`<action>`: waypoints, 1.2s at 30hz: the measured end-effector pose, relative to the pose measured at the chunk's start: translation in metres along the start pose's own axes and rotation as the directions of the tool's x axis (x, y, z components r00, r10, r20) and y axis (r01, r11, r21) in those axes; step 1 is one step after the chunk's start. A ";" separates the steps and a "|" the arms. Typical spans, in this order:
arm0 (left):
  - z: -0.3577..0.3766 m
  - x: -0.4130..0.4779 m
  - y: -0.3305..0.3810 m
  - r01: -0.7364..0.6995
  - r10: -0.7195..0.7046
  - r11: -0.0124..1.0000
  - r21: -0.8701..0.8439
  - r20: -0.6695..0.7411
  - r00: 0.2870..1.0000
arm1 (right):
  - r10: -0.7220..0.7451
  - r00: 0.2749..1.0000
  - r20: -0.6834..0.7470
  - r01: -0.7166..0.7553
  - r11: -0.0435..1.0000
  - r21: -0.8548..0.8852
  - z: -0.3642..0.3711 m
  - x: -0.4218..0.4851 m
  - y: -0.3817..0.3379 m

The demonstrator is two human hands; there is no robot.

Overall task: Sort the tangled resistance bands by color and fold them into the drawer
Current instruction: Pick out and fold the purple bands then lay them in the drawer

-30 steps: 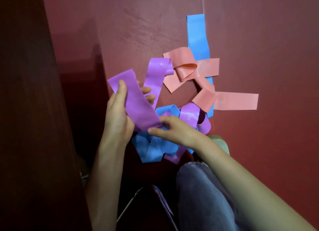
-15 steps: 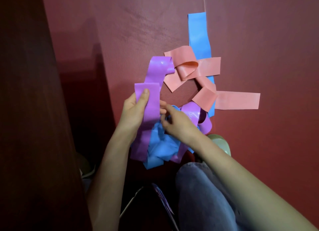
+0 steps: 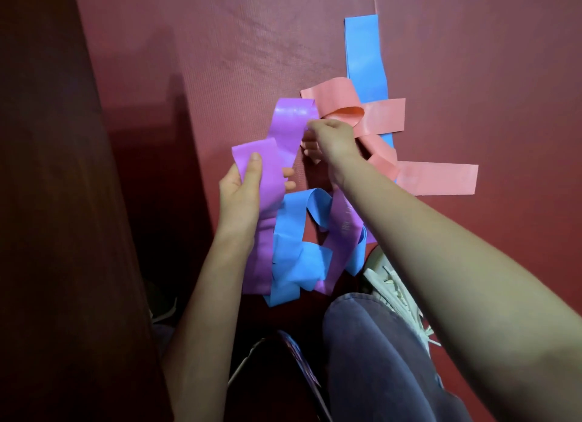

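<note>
Currently L hand (image 3: 241, 197) grips wide purple rubber band (image 3: 289, 122) end, thumb on top. R hand (image 3: 333, 138) pinches its loop's edge.

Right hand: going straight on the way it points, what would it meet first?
The purple band: the right hand seems to pinch its upper fold. Beyond that only red mat shows, though height is unclear.

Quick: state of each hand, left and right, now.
Left hand: grips one end of the purple band, thumb on top.
Right hand: pinches the same band's upper fold.
</note>
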State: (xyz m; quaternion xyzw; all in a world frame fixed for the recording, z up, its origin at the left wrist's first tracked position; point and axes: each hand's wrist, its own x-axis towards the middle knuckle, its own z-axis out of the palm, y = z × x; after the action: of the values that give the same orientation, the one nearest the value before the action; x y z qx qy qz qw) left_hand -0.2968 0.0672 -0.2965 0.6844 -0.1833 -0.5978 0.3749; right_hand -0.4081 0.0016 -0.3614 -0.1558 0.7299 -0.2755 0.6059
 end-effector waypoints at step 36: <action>0.008 0.003 -0.010 0.274 -0.265 0.955 -0.113 0.086 0.960 | -0.048 0.781 0.623 -0.043 0.991 0.130 -0.025 -0.084 0.024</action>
State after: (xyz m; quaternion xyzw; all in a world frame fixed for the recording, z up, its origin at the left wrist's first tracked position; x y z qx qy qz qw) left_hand -0.3056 0.0693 -0.3063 0.6572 -0.0638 -0.6770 0.3250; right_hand -0.4116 0.0728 -0.3055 -0.1974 0.4671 -0.2584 0.8222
